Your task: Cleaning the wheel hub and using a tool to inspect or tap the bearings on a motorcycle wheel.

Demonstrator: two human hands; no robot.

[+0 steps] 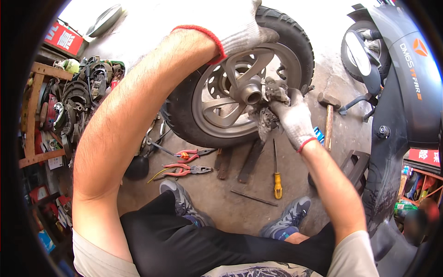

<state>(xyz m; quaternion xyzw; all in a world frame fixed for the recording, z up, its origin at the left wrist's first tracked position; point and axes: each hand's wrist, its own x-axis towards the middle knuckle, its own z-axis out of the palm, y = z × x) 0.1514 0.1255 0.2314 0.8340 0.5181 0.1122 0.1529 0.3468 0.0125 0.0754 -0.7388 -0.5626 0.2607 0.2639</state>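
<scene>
A scooter wheel (277,32) with a black tyre and grey spoked rim stands upright on the concrete floor in front of me. My left hand (240,30), in a white knit glove with a red cuff, grips the top of the wheel at tyre and rim. My right hand (293,117), gloved the same way, holds a dirty grey metal part (272,92) against the hub (251,94), with a greasy rag (264,122) hanging under it.
Red-handled pliers (194,154) and a second pair (184,170), a yellow-handled screwdriver (277,177), flat bars (251,161) and a hammer (328,115) lie on the floor. A wooden shelf (34,115) of parts stands left, a black scooter (406,92) right.
</scene>
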